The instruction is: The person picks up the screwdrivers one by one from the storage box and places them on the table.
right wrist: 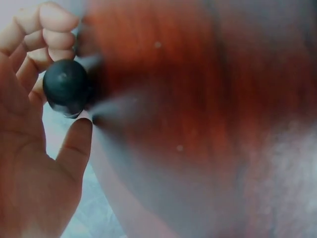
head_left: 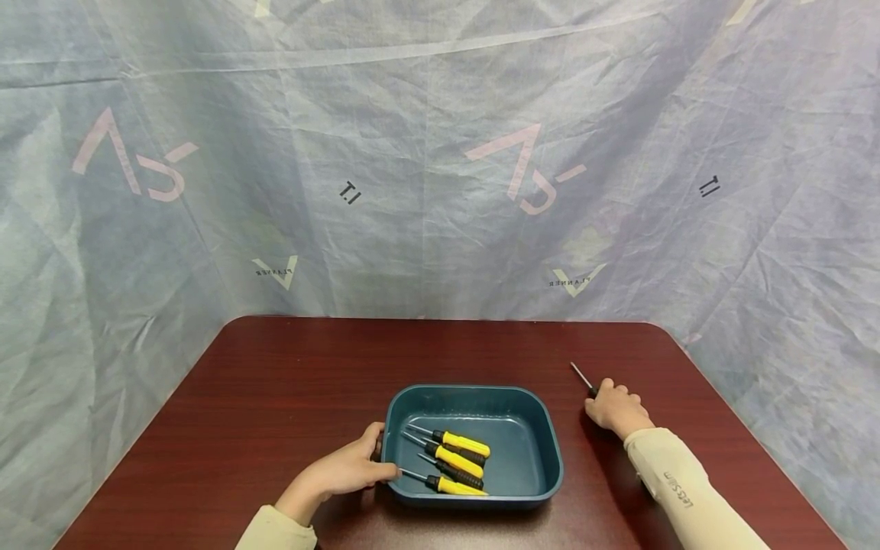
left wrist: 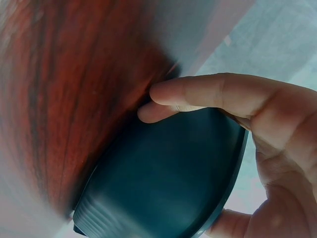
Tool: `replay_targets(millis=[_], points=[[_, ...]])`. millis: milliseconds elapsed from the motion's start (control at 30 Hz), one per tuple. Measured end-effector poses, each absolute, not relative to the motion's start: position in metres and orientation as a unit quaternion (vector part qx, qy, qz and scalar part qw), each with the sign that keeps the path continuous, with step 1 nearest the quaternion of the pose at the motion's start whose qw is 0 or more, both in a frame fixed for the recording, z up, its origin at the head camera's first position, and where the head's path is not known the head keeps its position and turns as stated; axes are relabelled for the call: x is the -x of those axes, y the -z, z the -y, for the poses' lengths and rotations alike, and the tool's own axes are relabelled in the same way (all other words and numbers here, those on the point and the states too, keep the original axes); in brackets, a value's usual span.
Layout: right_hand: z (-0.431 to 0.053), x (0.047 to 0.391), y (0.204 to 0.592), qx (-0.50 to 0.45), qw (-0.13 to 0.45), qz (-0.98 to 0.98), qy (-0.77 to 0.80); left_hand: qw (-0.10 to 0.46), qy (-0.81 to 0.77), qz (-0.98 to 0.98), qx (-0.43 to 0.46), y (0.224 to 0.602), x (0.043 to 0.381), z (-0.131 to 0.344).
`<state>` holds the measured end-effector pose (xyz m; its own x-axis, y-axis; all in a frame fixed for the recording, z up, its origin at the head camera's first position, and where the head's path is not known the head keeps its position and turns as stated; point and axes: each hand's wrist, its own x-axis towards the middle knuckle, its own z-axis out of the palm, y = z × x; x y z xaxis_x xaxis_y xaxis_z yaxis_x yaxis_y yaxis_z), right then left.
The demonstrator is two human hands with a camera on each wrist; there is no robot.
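In the head view, a dark teal plastic tray (head_left: 543, 397) sits on the table with several screwdrivers inside, some yellow-handled (head_left: 462, 443) and some black-handled (head_left: 454, 473). My left hand (head_left: 347, 464) grips its left side, thumb over the rim and fingers along the outer wall. The left wrist view shows the tray's wall (left wrist: 173, 153) between those fingers (left wrist: 218, 91) and the thumb. Right of the tray, my right hand (head_left: 619, 409) holds a screwdriver (head_left: 583, 376), its shaft pointing away to the left. Up close, the black handle (right wrist: 65, 84), seen end-on, lies between curled fingers and thumb.
The dark red wooden table (head_left: 296, 367) has rounded far corners. Pale printed cloth (head_left: 426, 229) hangs behind it and along both sides.
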<state>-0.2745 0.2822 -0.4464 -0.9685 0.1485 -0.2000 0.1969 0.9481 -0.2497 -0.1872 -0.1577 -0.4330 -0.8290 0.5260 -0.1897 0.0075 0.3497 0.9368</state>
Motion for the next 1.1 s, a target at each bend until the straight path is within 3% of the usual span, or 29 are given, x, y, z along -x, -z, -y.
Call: replay_targets(millis=[400,1100], points=[[-0.277,0.278,0.434,-0.079,0.092,-0.987,0.104,0.237,-0.546,-0.785,-0.173,0.435,0.187,0.158],[-0.244,0.279,0.393,0.013,0.031,-0.998,0.049,0.225,-0.541,-0.792,-0.174,0.432,0.187,0.156]])
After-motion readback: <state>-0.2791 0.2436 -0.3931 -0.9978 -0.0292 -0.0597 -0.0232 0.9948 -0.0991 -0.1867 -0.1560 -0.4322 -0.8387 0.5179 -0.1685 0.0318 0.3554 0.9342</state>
